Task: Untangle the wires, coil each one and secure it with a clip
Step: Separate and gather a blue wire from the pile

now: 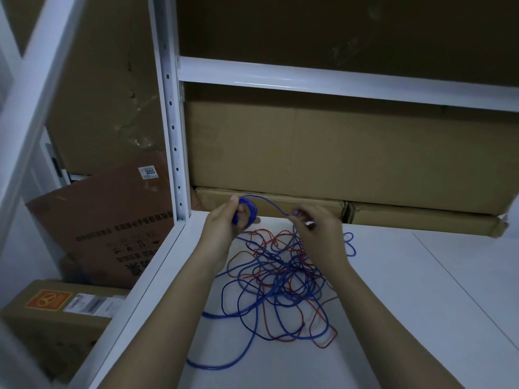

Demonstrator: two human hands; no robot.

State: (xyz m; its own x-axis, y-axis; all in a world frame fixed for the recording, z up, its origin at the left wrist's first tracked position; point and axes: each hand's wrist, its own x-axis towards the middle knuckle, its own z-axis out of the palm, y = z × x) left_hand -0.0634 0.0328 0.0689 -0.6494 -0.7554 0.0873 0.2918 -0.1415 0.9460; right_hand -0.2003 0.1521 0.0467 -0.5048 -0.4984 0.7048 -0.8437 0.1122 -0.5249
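A tangle of blue wire [252,304] and thinner red wire [323,336] lies on the white shelf surface [407,304]. My left hand [224,223] grips a small coil of blue wire [248,206] wound around its fingers, raised above the far side of the tangle. My right hand [317,228] pinches the blue strand that runs from the coil, a short way to the right of it. From my right hand the blue wire drops into the tangle. A small dark object shows at my right fingers; I cannot tell what it is.
Flat cardboard boxes [309,147] are stacked at the back of the shelf under a white crossbeam [309,77]. A white perforated upright [174,136] stands at the shelf's left corner. More cartons [106,228] lean on the floor to the left.
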